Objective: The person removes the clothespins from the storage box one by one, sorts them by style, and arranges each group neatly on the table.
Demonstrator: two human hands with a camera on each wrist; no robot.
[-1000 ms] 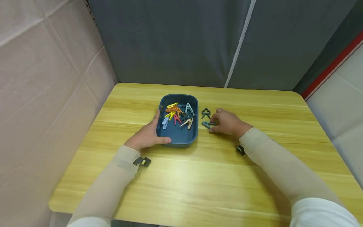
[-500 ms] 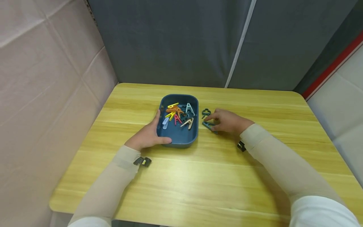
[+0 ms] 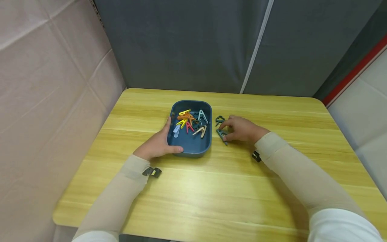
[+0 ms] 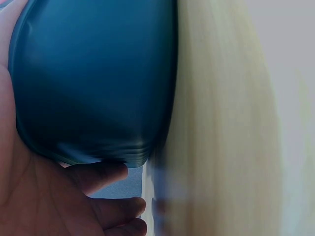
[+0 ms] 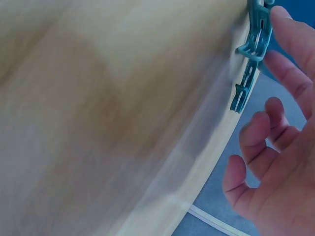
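L hand (image 3: 157, 144) cups the near-left corner of the blue tray (image 3: 202, 150), thumb along the near rim, fingers curled round the side wall; wrist view shows palm against the tray's outer wall (image 4: 93, 78). Tray holds a heap of coloured clips (image 3: 189, 122): yellow, orange, red, pale blue, beige. Keep that hold firm so the tray doesn't slide.

R hand (image 3: 242, 129) sits just right of the tray, fingers bent over a teal clip (image 3: 222, 136) lying on the desk, fingertips touching it; a full pinch isn't clear, so can't tell if it's gripped yet. Wrist view shows the clip (image 5: 253, 54) at the fingertips. Best approach IMO: pinch the clip across its sides, lift clean, avoid nudging the dark clip (image 3: 219, 119) just beyond it.

Desk (image 3: 211, 188): light yellow wood grain, rounded corners. Beige padded wall to the L, grey fabric panels w/ a white seam behind, red stripe far R.
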